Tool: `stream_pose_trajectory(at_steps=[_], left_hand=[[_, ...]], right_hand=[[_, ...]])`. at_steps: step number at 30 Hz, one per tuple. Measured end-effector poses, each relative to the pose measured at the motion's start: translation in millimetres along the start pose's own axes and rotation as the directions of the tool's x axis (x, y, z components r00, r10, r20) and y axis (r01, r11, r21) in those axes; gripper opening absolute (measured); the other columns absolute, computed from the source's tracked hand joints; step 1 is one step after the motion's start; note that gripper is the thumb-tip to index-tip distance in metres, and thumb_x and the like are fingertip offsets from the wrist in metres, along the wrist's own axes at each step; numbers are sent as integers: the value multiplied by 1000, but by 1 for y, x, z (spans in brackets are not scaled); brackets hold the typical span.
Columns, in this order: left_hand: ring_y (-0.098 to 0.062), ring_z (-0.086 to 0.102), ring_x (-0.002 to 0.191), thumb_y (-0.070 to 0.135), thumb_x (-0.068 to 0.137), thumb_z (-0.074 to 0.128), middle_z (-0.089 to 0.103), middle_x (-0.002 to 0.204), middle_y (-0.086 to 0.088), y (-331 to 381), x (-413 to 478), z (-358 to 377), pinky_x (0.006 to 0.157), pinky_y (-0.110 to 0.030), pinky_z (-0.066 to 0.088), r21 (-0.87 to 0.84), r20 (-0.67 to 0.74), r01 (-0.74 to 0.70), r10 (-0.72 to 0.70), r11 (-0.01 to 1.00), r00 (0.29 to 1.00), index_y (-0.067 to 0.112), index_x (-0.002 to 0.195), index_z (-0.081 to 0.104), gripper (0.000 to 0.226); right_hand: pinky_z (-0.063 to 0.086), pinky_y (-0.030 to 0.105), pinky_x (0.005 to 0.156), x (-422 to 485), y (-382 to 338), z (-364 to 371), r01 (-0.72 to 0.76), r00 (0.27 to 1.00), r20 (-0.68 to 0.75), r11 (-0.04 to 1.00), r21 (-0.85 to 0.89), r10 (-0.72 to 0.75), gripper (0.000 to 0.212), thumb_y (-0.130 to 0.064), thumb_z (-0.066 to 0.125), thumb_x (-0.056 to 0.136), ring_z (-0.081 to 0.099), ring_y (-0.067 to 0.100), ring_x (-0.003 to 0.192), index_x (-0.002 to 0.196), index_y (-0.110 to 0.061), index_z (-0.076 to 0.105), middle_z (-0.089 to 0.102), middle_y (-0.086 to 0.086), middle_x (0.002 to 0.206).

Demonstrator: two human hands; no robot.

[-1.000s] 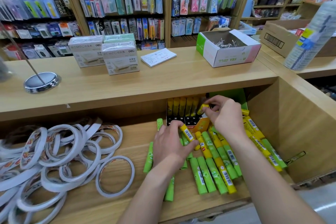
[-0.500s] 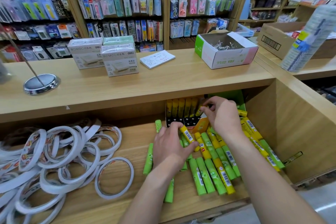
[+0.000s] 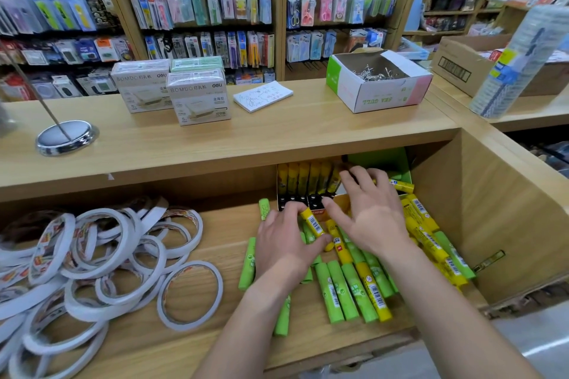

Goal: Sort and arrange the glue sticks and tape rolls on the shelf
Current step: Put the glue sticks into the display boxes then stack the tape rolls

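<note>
A: What do the fingers hold?
B: Fingers of the left hand [image 3: 286,243] pinch a smooth yellow glue stick [image 3: 311,221], barcode label up. Fingers of the right hand [image 3: 371,218] spread wide, empty, above green and yellow cylindrical glue sticks [image 3: 338,292] on the wooden shelf [image 3: 228,224].
A: And outward?
B: White tape rolls [image 3: 191,264] heaped left; far, cardboard boxes [image 3: 200,98] on the desk [image 3: 277,132] read "BOMDO", "deli".

— Where do the tape rolls [image 3: 101,261] lie?
— On your lower shelf [image 3: 191,344], heaped at nine o'clock. The glue sticks [image 3: 351,292] lie loose to their right, at one o'clock.
— And behind the sticks?
— A tray [image 3: 292,203] at twelve o'clock, against the back, with more sticks standing in it. Your left hand [image 3: 286,243] pinches a single stick [image 3: 311,221] just before it.
— On the counter [image 3: 277,138] above?
— Stand base [image 3: 66,135] at ten, cartons [image 3: 200,98] at eleven, notepad [image 3: 263,95] at twelve, open box [image 3: 385,95] at one.
</note>
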State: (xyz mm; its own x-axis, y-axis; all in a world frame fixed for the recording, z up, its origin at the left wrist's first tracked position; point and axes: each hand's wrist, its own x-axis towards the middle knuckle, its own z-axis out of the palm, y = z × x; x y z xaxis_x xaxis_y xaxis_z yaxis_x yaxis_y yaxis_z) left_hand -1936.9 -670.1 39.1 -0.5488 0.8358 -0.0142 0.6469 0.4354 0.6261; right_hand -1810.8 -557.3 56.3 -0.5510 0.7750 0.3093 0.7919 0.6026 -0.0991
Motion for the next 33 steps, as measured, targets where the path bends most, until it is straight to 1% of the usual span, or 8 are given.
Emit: stream_pose_trajectory(at_steps=[7,12,16,20,24,27,30,33], left_hand=[[-19,49,119,65,75,75,49,107,9,1,0,1,99,-34,41,-5,-12,-12,11,1000,1000,39,124,46,63],[-20,51,117,64,73,77,56,114,6,-3,2,4,96,-35,44,-36,-24,-18,17,999,1000,40,122,47,63],[-16,53,111,52,74,82,47,96,22,-4,2,3,91,-38,47,-124,-52,-90,84,988,995,38,116,55,52],[-7,56,91,38,79,82,51,87,23,-8,0,-2,77,-30,44,-231,-157,-171,136,958,978,39,101,61,31],[3,61,75,23,84,80,65,75,16,-6,-5,-13,71,-30,52,-361,-199,-169,101,917,975,35,86,58,26],[-3,68,74,17,84,80,68,84,15,-2,-18,-22,67,-30,58,-455,-223,-181,86,872,971,37,95,54,34],[-12,68,75,10,84,78,64,100,9,0,-36,-21,67,-26,58,-470,-231,-252,158,846,960,35,106,60,38],[-13,65,78,7,82,76,62,97,7,-2,-47,-9,66,-30,55,-381,-256,-266,175,885,951,33,92,70,29]], right_hand=[[32,46,108,12,-5,-6,-71,982,169,993,-96,86,75,-77,36,87,26,32,138,141,-26,46,40,1,148],[35,45,104,17,-11,-4,-115,983,138,992,-60,122,75,-78,43,83,29,33,134,135,-25,53,45,5,143],[36,47,105,17,-7,-4,-120,978,175,993,6,117,74,-76,44,85,28,33,135,139,-25,48,43,5,144],[39,46,103,-2,3,-15,-43,998,39,989,144,38,70,-63,54,88,34,31,129,144,-22,44,43,7,141],[47,39,93,-53,21,-32,-13,999,-36,944,331,27,39,-38,67,89,52,21,110,125,-23,63,57,-2,116],[50,34,75,-106,29,-31,-46,998,62,912,409,23,15,-32,74,85,54,5,82,99,-30,68,59,-14,88],[49,29,66,-144,24,-23,-128,990,111,904,407,90,19,-39,80,81,53,2,73,92,-31,68,56,-15,79],[49,29,65,-154,15,-19,-142,990,72,924,355,124,32,-43,82,77,61,15,74,100,-22,72,61,-10,80]])
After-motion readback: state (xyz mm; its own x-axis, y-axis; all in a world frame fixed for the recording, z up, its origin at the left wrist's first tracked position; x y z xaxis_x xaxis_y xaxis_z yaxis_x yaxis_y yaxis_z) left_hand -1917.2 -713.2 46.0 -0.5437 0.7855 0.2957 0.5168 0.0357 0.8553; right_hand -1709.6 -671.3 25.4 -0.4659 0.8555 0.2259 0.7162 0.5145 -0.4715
